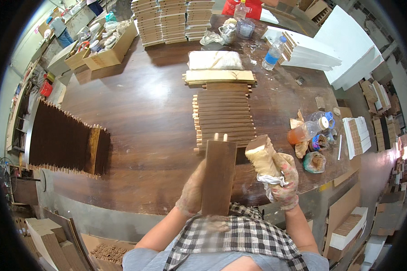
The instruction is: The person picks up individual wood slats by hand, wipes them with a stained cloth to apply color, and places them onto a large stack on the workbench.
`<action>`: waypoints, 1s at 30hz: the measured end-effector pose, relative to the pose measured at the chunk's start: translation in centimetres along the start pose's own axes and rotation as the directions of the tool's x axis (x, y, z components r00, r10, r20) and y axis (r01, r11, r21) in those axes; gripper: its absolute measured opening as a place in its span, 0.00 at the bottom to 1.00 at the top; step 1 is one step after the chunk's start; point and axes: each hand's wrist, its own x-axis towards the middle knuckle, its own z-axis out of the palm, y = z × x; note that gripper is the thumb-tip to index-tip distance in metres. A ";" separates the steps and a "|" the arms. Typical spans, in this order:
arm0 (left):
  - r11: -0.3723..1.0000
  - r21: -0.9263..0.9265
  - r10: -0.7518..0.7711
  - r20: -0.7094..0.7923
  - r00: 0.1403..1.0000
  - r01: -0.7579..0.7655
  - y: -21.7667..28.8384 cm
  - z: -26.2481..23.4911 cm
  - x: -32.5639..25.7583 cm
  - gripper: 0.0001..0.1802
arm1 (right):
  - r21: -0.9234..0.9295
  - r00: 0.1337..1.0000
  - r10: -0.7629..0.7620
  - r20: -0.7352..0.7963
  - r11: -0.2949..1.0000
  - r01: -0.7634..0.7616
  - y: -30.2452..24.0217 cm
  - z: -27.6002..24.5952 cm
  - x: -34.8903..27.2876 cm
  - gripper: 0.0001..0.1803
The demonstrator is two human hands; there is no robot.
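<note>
My left hand (191, 190), in a stained glove, is closed round the edge of a dark brown wooden slat (219, 178) held up before my apron. Two pale dowels stick out of the slat's far end. In my gloved right hand (286, 180) I grip a yellowish sponge block (263, 158) with a brown-stained face and a white rag bunched below it. The sponge is apart from the slat, to its right. Just beyond lies a row of brown doweled slats (224, 115), side by side on the table (135, 153).
A large stack of dark slats (65, 137) stands at the left. Bottles, one with orange liquid (301, 134), and a jar (314, 161) sit at the right. Farther back are paler slats (219, 77), stacked boards (172, 22), a cluttered carton (111, 54) and white panels (348, 45).
</note>
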 end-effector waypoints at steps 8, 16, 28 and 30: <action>0.998 0.028 -0.062 0.081 0.995 0.060 1.1 0.6 0.1 0.30 | -0.059 0.992 -0.114 0.060 0.991 0.117 0.3 0.4 1.4 0.32; 0.997 0.004 -0.081 0.038 0.996 0.081 0.8 0.2 0.4 0.32 | -0.189 0.995 -0.092 0.033 0.977 0.097 0.2 0.6 2.6 0.31; 0.999 0.036 -0.028 0.110 0.994 0.024 0.4 -0.6 1.4 0.34 | -0.246 0.994 -0.008 -0.112 0.969 -0.020 -1.1 0.0 3.6 0.30; 0.988 0.134 0.061 0.092 0.994 -0.073 0.3 -0.2 1.5 0.34 | -0.158 0.995 0.012 -0.094 0.987 -0.027 -2.6 0.7 3.7 0.31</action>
